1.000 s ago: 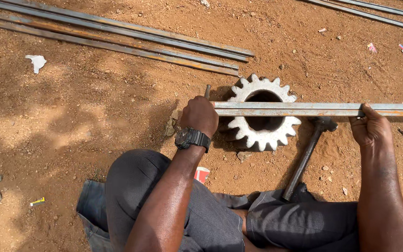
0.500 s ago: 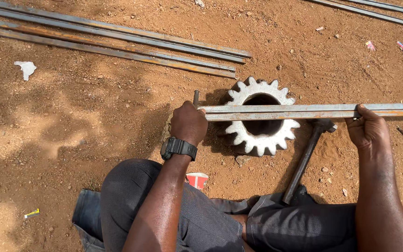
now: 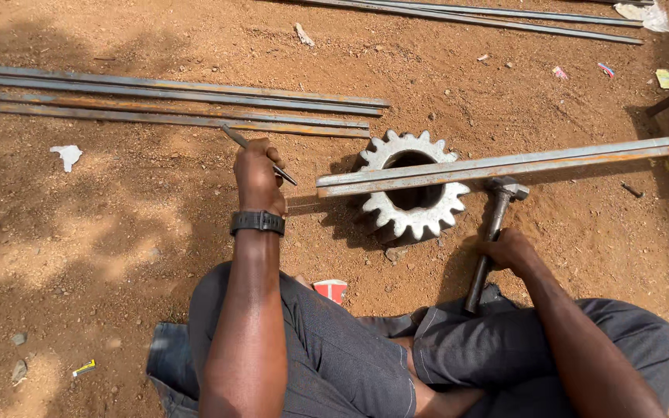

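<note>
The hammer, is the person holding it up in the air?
No, the hammer lies on the dirt beside the big gear, with the right hand just gripping its handle.

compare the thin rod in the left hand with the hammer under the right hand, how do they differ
The rod is thin, plain and headless; the hammer has a thicker handle with a blocky metal head. The rod is lifted off the dirt, tilted in the left hand; the hammer lies on the ground beside the gear, with the right hand on its handle. The rod sits left of the gear, the hammer right. Both look like dark metal.
</note>
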